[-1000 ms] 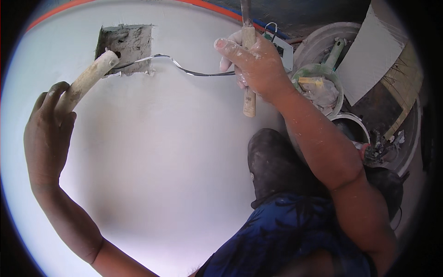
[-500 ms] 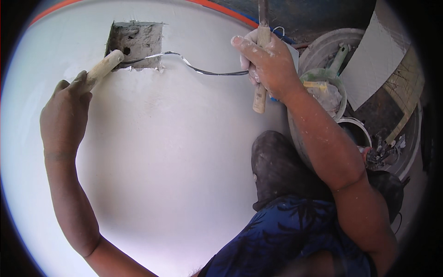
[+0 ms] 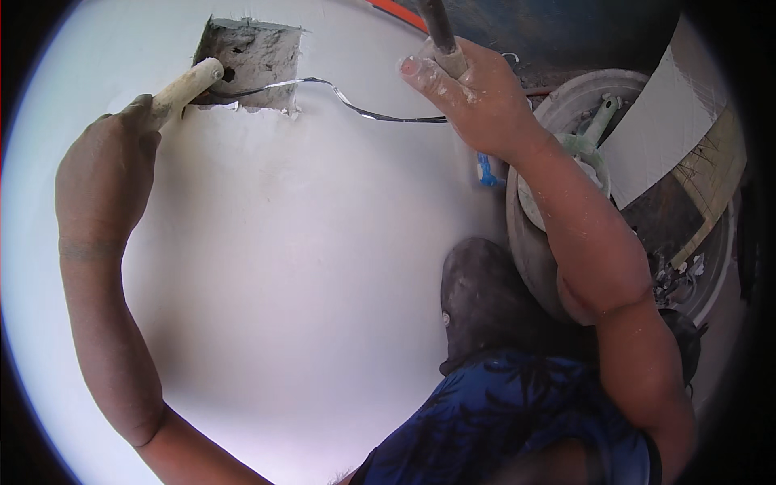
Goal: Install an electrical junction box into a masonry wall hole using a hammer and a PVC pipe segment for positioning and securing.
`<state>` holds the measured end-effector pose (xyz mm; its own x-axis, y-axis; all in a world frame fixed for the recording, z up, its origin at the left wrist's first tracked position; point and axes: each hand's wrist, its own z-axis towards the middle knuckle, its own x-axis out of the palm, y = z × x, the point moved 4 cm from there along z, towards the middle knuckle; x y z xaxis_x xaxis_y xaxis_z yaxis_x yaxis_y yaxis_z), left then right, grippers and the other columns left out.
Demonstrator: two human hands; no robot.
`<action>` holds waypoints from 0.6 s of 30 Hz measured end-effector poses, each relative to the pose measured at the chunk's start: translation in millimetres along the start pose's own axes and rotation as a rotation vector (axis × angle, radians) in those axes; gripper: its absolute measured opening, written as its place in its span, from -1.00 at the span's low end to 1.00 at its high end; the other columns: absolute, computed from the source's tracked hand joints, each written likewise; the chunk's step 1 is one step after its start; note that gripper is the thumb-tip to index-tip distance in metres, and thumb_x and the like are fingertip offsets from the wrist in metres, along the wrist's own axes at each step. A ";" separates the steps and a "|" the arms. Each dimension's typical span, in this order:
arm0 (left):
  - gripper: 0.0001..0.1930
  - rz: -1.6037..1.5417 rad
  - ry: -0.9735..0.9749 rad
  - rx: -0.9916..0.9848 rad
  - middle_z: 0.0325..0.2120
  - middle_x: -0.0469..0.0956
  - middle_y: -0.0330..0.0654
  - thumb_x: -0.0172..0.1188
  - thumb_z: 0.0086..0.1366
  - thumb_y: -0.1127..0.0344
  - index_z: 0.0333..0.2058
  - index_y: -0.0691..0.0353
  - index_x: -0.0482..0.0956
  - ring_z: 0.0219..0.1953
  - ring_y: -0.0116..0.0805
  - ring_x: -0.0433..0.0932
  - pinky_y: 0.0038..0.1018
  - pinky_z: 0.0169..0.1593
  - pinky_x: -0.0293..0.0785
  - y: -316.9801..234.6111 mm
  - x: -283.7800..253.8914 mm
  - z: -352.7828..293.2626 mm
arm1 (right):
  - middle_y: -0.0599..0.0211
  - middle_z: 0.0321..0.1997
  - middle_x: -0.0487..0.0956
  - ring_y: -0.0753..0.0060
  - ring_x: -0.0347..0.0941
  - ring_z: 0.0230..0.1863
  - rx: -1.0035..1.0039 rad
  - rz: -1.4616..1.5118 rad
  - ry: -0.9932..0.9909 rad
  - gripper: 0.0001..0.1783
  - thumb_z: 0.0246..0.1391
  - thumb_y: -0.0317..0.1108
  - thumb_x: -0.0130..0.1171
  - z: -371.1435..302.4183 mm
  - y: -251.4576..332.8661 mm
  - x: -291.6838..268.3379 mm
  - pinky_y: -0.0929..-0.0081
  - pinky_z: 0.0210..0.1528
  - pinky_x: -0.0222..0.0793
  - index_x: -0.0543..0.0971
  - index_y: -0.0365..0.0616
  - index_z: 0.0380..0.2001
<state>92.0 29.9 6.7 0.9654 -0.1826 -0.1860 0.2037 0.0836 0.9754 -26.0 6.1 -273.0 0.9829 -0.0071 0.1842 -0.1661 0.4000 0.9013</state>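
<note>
My left hand is closed around a pale, round wooden handle, whose free end reaches over the left edge of a square hole cut in the white plastered wall. Whatever lies at the handle's other end is hidden behind the hand. My right hand, smeared with white plaster, grips a tool with a wooden handle and a dark metal upper part; its tip is out of the picture. From the hole a black and white cable runs rightward until my right hand covers it.
At the right stands a large round tub, partly behind my right forearm. In it are a pale green dipper and debris. A white board leans over the tub. An orange strip edges the wall, and a blue object is below my right hand.
My right hand has risen slightly and its tool has tipped, with the metal part now nearer. My left hand has shifted slightly left, still holding its handle. The hole sits higher in view.
</note>
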 end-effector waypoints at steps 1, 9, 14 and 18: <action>-0.63 -0.014 -0.002 0.002 -0.34 0.59 -0.06 0.10 0.30 0.29 0.08 0.08 0.50 -0.33 -0.11 0.59 -0.24 -0.25 0.52 -1.6 1.5 1.1 | 0.28 -0.60 0.43 0.32 0.39 -0.49 -0.047 -0.072 -0.051 -0.47 0.20 0.16 0.06 6.0 4.1 -3.0 0.33 -0.34 0.32 0.55 -0.17 -0.39; -0.69 -0.029 -0.133 0.051 -0.50 0.58 -0.13 0.16 0.24 0.33 -0.02 0.07 0.57 -0.47 -0.23 0.59 -0.33 -0.37 0.55 10.7 7.1 -4.3 | 0.26 -0.52 0.51 0.17 0.47 -0.43 -0.559 -0.509 -0.066 -0.72 0.02 -0.10 0.26 70.5 -23.3 20.6 0.25 -0.38 0.38 0.51 -0.05 -0.54; -0.70 -0.007 -0.157 0.078 -0.53 0.57 -0.13 0.17 0.24 0.33 -0.04 0.12 0.58 -0.50 -0.25 0.58 -0.35 -0.38 0.54 9.1 2.7 -6.8 | 0.32 -0.58 0.45 0.19 0.46 -0.45 -0.681 -0.511 0.080 -0.69 0.00 -0.09 0.26 71.7 -11.3 46.0 0.25 -0.38 0.38 0.47 -0.02 -0.61; -0.72 0.046 -0.191 0.077 -0.53 0.57 -0.12 0.16 0.24 0.33 -0.06 0.16 0.58 -0.50 -0.26 0.58 -0.37 -0.39 0.54 10.5 6.1 -3.4 | 0.34 -0.55 0.48 0.19 0.47 -0.46 -0.779 -0.501 -0.013 -0.71 0.01 -0.09 0.24 86.4 -7.6 50.9 0.27 -0.40 0.40 0.48 -0.01 -0.59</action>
<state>100.6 33.0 15.4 0.9236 -0.3632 -0.1225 0.1402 0.0228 0.9899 18.3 -76.5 -236.7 0.9236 -0.3540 -0.1469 0.3833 0.8505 0.3602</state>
